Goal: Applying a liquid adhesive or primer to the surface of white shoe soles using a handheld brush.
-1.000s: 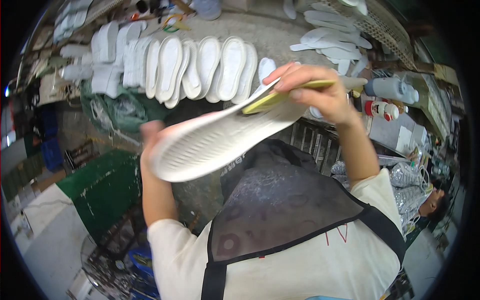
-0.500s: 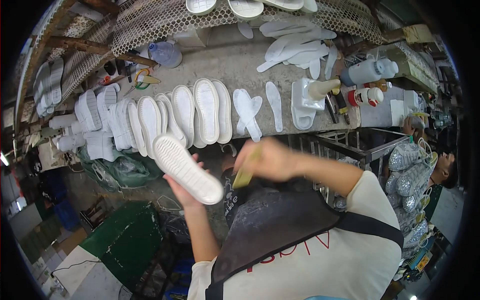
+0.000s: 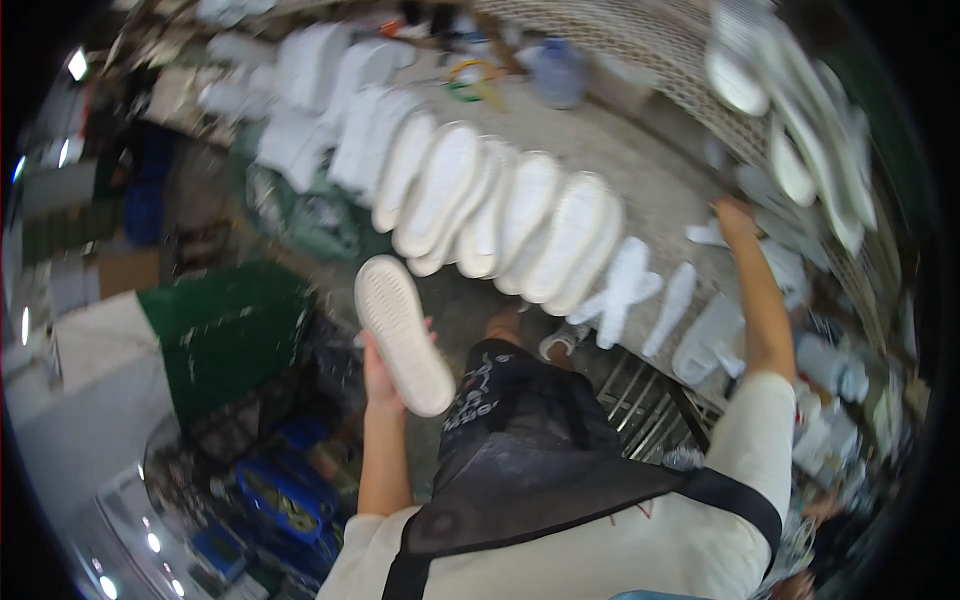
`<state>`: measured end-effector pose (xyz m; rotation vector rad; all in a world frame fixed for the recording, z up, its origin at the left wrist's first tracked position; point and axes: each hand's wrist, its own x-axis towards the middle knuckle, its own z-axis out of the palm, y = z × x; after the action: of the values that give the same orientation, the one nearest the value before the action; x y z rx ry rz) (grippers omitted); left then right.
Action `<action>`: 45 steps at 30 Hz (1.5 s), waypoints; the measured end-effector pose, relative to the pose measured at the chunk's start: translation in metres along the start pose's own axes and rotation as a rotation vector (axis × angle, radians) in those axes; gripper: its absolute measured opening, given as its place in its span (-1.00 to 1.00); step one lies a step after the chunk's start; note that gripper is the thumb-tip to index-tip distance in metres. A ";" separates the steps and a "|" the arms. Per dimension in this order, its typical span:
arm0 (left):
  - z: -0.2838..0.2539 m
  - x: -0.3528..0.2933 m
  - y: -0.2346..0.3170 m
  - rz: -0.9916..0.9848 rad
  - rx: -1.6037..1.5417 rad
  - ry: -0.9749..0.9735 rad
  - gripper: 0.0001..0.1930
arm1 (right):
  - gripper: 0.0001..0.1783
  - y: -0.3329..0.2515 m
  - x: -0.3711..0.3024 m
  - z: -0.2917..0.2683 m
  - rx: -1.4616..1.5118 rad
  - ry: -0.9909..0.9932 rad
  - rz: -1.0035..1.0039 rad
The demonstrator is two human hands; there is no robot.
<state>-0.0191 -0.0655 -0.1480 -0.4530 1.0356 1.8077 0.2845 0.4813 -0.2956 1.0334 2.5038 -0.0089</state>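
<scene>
at nine o'clock in the view stood a green-and-white box (image 3: 225,340), with blue bags or bins (image 3: 285,490) between seven and eight o'clock. a green plastic bag (image 3: 300,210) lay bunched at ten o'clock. just off centre toward eight o'clock was the white sole (image 3: 405,335), held up in front of the floor, its ridged face in view and its long axis running from eleven to five o'clock. the left hand (image 3: 380,375) had hold of it from behind, partly closed, with fingertips showing past one edge. from eleven to one o'clock, a row of white soles (image 3: 525,225) leaned along the near edge of the grey workbench (image 3: 655,165); beyond it, a bluish jug (image 3: 557,75) stood between twelve and one. at three o'clock two crossed insoles (image 3: 625,290) lay on the bench, a single insole (image 3: 672,308) just beside them. between two and three o'clock the right hand (image 3: 736,218) reached out over the far part of the bench, near a pale flat piece (image 3: 706,235); blur hid its fingers, so how far open it was, or whether it gripped anything, could not be told. more soles (image 3: 795,115) sat at two o'clock by the mesh shelf (image 3: 640,65).
</scene>
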 end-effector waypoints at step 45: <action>0.106 0.001 -0.060 0.295 0.389 -0.452 -0.54 | -0.80 -0.305 -0.192 -0.225 1.286 0.556 -0.319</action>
<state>0.0471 0.0315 -0.1152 0.3481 1.1306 1.7858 0.1134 0.1693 -0.0634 1.0742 3.0618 -1.8316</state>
